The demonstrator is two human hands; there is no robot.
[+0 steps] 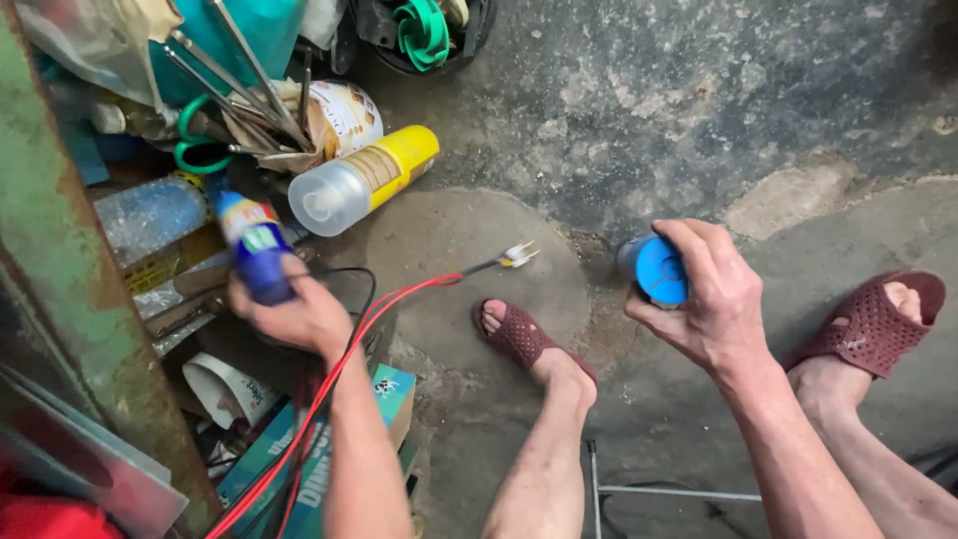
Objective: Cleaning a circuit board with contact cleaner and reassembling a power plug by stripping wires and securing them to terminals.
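My left hand [294, 314] grips a blue spray can [254, 245] with a colourful label, held over a heap of clutter at the left. My right hand [709, 299] is closed around a blue cap [659, 269], held above the concrete floor at the right. A red and a black wire [384, 304] run past my left wrist to a small yellow-tipped connector [517, 256] lying on the floor between my hands.
A yellow spray can with a clear cap [359, 180] lies on its side near green-handled scissors [200, 140], metal rods and a plastic bottle [150, 215]. A green rusty post [60, 260] stands at left. My feet in maroon slippers [519, 334] rest on the floor.
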